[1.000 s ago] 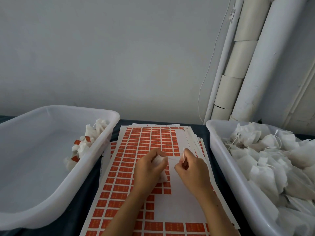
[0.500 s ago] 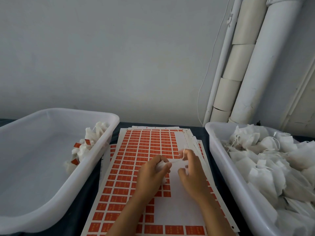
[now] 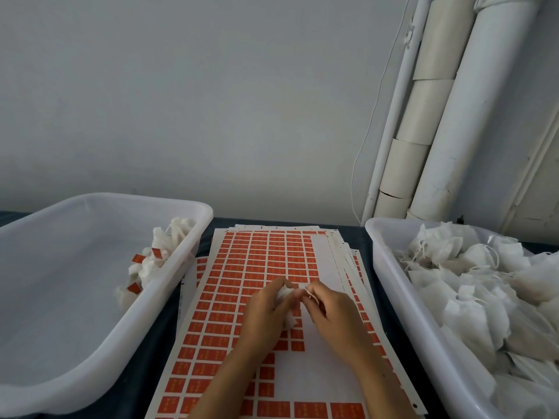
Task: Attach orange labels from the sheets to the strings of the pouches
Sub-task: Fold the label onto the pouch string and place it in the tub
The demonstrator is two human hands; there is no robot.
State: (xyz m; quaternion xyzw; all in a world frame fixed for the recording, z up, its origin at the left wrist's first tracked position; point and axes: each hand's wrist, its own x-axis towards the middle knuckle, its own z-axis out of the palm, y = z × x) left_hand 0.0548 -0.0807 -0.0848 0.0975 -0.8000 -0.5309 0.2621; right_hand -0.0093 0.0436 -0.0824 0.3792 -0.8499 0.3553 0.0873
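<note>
A stack of label sheets (image 3: 260, 261) with rows of orange labels lies on the dark table between two tubs. My left hand (image 3: 266, 319) grips a small white pouch (image 3: 286, 293) above the sheet's middle. My right hand (image 3: 331, 316) is right beside it, its fingertips pinching the pouch's thin white string (image 3: 310, 293). The two hands touch at the fingertips. The right tub (image 3: 393, 285) is heaped with unlabelled white pouches (image 3: 472, 276). The left tub (image 3: 181, 261) holds a few pouches with orange labels (image 3: 151, 261) at its right wall.
White pipes and cardboard-coloured tubes (image 3: 429, 116) stand against the wall at the back right, with a thin white cable (image 3: 363, 152) hanging beside them. A grey wall rises behind the table. The top sheet has a bare white strip where labels are gone.
My right hand has come in toward the left, so the string stretched between the hands is now gathered short at my fingertips. The pouch stays in my left hand.
</note>
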